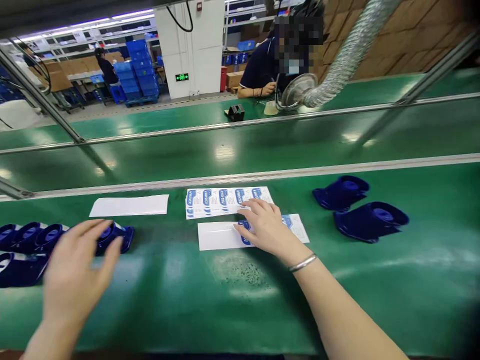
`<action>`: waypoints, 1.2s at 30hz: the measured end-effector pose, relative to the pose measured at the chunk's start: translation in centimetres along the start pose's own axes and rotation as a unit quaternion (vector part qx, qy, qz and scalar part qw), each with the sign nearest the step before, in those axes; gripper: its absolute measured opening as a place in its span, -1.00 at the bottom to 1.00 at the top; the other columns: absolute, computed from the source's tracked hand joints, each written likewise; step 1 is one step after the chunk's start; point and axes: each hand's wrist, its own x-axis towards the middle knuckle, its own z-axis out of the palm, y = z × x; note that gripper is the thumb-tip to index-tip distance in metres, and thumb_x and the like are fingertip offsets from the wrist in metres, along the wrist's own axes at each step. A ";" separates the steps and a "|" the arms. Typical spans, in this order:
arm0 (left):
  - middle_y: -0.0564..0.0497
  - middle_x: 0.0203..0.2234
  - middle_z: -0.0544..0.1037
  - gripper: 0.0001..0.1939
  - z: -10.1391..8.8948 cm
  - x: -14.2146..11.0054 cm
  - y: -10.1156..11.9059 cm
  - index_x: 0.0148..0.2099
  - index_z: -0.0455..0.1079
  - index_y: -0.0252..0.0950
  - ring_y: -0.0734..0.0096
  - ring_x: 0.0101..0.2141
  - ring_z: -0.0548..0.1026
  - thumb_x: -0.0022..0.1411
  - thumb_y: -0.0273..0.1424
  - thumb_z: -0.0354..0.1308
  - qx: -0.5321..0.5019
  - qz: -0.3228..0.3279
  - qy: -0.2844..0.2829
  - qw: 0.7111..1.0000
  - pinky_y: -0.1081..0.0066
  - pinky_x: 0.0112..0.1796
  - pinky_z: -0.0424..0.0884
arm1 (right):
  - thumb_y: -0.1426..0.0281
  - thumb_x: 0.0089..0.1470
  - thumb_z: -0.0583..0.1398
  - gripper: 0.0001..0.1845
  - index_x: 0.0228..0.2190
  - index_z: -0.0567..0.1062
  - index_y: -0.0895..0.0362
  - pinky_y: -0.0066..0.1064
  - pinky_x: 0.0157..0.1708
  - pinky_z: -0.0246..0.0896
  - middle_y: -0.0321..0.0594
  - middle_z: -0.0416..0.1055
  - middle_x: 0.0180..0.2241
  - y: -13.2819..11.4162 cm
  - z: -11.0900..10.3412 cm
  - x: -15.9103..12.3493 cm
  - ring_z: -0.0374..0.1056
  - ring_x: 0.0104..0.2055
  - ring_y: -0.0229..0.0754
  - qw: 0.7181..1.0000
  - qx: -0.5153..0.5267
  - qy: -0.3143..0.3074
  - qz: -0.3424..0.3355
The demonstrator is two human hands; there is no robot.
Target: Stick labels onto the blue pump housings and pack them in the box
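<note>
My left hand (78, 272), somewhat blurred, hovers at the left with its thumb apart from its fingers and nothing visible between them. Just past its fingertips is a dark blue plastic part (127, 239), partly hidden by the hand. More blue plastic parts (28, 270) stand in rows beside it. My right hand (264, 225) reaches over a label sheet (298, 227) whose left portion is bare white; its fingers are stretched out, thumb apart, near the blue labels. Directly behind lies a fuller sheet of blue-and-white labels (213, 200), which the fingertips overlap.
A blank white strip (129, 205) lies at the left on the green bench (168, 310). Two dark blue parts (371, 221) sit at the right. Behind a metal rail (187, 131), a co-worker (258, 65) sits near a flexible silver duct (348, 55) and a small black object (236, 113).
</note>
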 end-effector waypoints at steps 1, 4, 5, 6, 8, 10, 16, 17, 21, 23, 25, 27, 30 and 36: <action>-0.07 0.08 0.45 -0.58 1.8 0.2 2.4 0.16 0.36 -0.13 0.04 0.14 0.41 0.33 -0.11 0.12 -0.011 0.056 -0.030 0.998 -0.03 0.25 0.27 | 0.23 0.23 0.18 -0.66 -0.05 0.54 0.14 0.11 0.15 0.04 0.07 0.40 0.11 0.3 -0.3 -0.1 0.15 0.25 0.24 1.000 -0.007 -0.013 0.000; -0.18 0.15 0.44 -0.55 7.3 0.3 8.7 0.23 0.30 -0.23 0.04 0.16 0.42 0.39 -0.15 0.06 -0.059 0.189 -0.133 0.971 0.03 0.16 0.41 | 0.22 0.19 0.22 -0.68 -0.11 0.58 0.13 0.11 0.20 -0.02 0.03 0.40 0.12 1.0 -1.1 -0.3 0.11 0.29 0.24 0.999 -0.005 -0.038 0.000; -0.23 0.20 0.41 -0.49 8.9 0.0 10.3 0.27 0.26 -0.28 0.00 0.19 0.39 0.38 -0.15 0.08 -0.072 0.230 -0.167 0.956 0.01 0.17 0.40 | 0.22 0.18 0.23 -0.68 -0.12 0.58 0.13 0.12 0.21 -0.04 0.02 0.40 0.13 1.2 -1.3 -0.3 0.10 0.29 0.24 0.999 0.002 -0.045 -0.002; -0.28 0.23 0.37 -0.43 10.4 -0.2 11.6 0.30 0.21 -0.33 -0.03 0.22 0.36 0.37 -0.16 0.11 -0.079 0.261 -0.195 0.942 0.00 0.18 0.39 | 0.22 0.16 0.24 -0.68 -0.11 0.58 0.13 0.13 0.22 -0.04 0.01 0.40 0.14 1.4 -1.4 -0.4 0.10 0.30 0.25 0.999 0.010 -0.052 -0.003; -0.35 0.30 0.27 -0.31 12.9 -0.7 13.6 0.36 0.12 -0.38 -0.11 0.27 0.29 0.33 -0.17 0.19 -0.085 0.299 -0.226 0.923 -0.04 0.20 0.36 | 0.25 0.13 0.28 -0.66 -0.09 0.58 0.13 0.19 0.23 -0.08 0.02 0.39 0.15 1.6 -1.5 -0.4 0.09 0.31 0.29 0.997 0.035 -0.062 -0.007; -0.39 0.34 0.20 -0.24 14.7 -1.2 14.6 0.39 0.05 -0.40 -0.16 0.32 0.20 0.31 -0.19 0.22 -0.086 0.313 -0.233 0.917 -0.09 0.24 0.30 | 0.30 0.09 0.32 -0.68 -0.11 0.58 0.14 0.24 0.23 -0.10 0.04 0.39 0.14 1.5 -1.6 -0.3 0.08 0.31 0.32 0.996 0.061 -0.066 -0.012; -0.35 0.33 0.23 -0.34 17.6 -2.1 13.7 0.40 0.06 -0.38 -0.16 0.33 0.17 0.41 -0.14 0.05 -0.076 0.310 -0.206 0.925 -0.16 0.20 0.32 | 0.47 0.08 0.37 -0.92 -0.34 0.58 0.13 0.10 0.24 0.01 -0.05 0.45 0.08 1.3 -2.5 0.2 0.16 0.28 0.16 0.991 0.098 -0.073 -0.050; -0.34 0.33 0.24 -0.35 17.9 -2.1 13.4 0.40 0.06 -0.37 -0.17 0.33 0.18 0.42 -0.13 0.02 -0.074 0.315 -0.193 0.926 -0.18 0.18 0.34 | 0.49 0.09 0.36 -0.93 -0.36 0.58 0.12 0.05 0.25 0.03 -0.10 0.46 0.07 1.4 -2.8 0.4 0.18 0.28 0.10 0.990 0.104 -0.075 -0.058; -0.31 0.30 0.29 -0.33 19.1 -2.0 12.7 0.44 -0.02 -0.32 -0.20 0.29 0.25 0.44 -0.14 -0.03 -0.073 0.339 -0.146 0.926 -0.20 0.12 0.40 | 0.40 0.15 0.37 -0.94 -0.37 0.58 0.07 -0.13 0.28 0.07 -0.21 0.47 0.05 2.2 -4.8 0.8 0.23 0.26 -0.07 0.978 0.168 -0.064 -0.103; -0.32 0.29 0.31 -0.32 19.5 -1.8 12.5 0.46 -0.08 -0.33 -0.18 0.27 0.29 0.44 -0.17 -0.05 -0.070 0.348 -0.127 0.926 -0.17 0.11 0.43 | 0.34 0.20 0.33 -0.90 -0.37 0.57 0.07 -0.13 0.27 0.12 -0.18 0.46 0.06 2.8 -5.9 0.7 0.25 0.25 -0.06 0.955 0.273 0.003 -0.114; -0.34 0.28 0.32 -0.34 19.7 -1.7 12.3 0.46 -0.07 -0.35 -0.17 0.25 0.32 0.45 -0.20 -0.08 -0.067 0.357 -0.109 0.925 -0.15 0.10 0.44 | 0.27 0.25 0.27 -0.84 -0.34 0.54 0.07 -0.08 0.23 0.18 -0.13 0.43 0.08 3.8 -6.9 0.5 0.28 0.22 -0.02 0.918 0.368 0.127 -0.075; -0.33 0.28 0.32 -0.35 19.9 -1.7 12.2 0.45 0.00 -0.35 -0.16 0.25 0.32 0.44 -0.17 -0.07 -0.064 0.361 -0.104 0.924 -0.15 0.11 0.44 | 0.21 0.30 0.18 -0.82 -0.19 0.49 0.05 -0.08 0.17 0.25 -0.09 0.39 0.11 5.5 -7.6 0.1 0.31 0.19 0.00 0.887 0.376 0.268 0.020; -0.29 0.31 0.28 -0.34 19.9 -1.7 12.0 0.42 0.10 -0.32 -0.15 0.27 0.29 0.42 -0.10 -0.03 -0.067 0.354 -0.117 0.926 -0.15 0.14 0.40 | 0.21 0.30 0.14 -0.52 0.19 0.25 0.04 -0.08 0.17 0.24 0.02 0.30 0.19 9.1 -8.1 -0.3 0.28 0.22 0.03 0.885 0.218 0.366 0.185; -0.27 0.30 0.31 -0.37 20.2 -1.8 11.8 0.37 0.23 -0.34 -0.17 0.26 0.31 0.41 -0.08 -0.05 -0.069 0.352 -0.110 0.927 -0.18 0.13 0.40 | 0.37 0.08 0.33 -0.05 0.34 -0.01 0.32 0.12 0.11 0.21 0.35 0.32 0.09 15.3 -7.9 -0.1 0.29 0.15 0.35 0.900 -0.074 0.229 0.364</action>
